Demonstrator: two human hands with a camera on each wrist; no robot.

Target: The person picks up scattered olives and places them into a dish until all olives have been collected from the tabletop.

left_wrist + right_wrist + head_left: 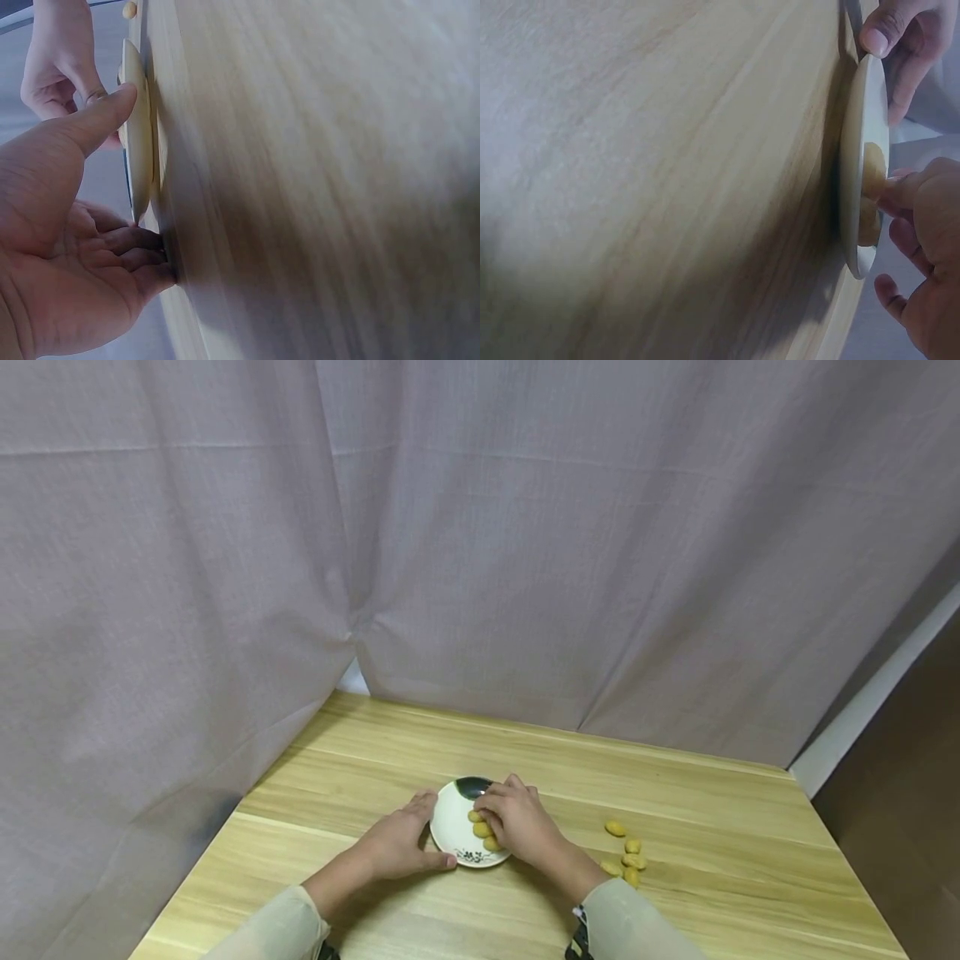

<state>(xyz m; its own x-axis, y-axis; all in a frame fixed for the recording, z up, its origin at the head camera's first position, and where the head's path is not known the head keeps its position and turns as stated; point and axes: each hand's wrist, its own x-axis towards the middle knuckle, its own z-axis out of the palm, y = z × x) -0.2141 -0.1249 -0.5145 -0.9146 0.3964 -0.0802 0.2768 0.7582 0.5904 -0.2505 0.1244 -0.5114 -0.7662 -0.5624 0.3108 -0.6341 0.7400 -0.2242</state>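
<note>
A small round plate, white with a dark green patch and a floral mark at the rim, stands on the wooden table. My left hand holds its left edge, the thumb at the near rim and the fingers spread along the far side. Several yellow oval nut-like pieces lie in a row on the plate. Over their right side, my right hand has its thumb and fingertips brought together at one piece. In the right wrist view those fingertips meet a yellowish piece; the hand partly hides the plate in the head view.
Several more of the yellow pieces lie loose on the wooden table, right of my right forearm. Grey curtains hang along the table's back and left edges. A brown panel stands at the right.
</note>
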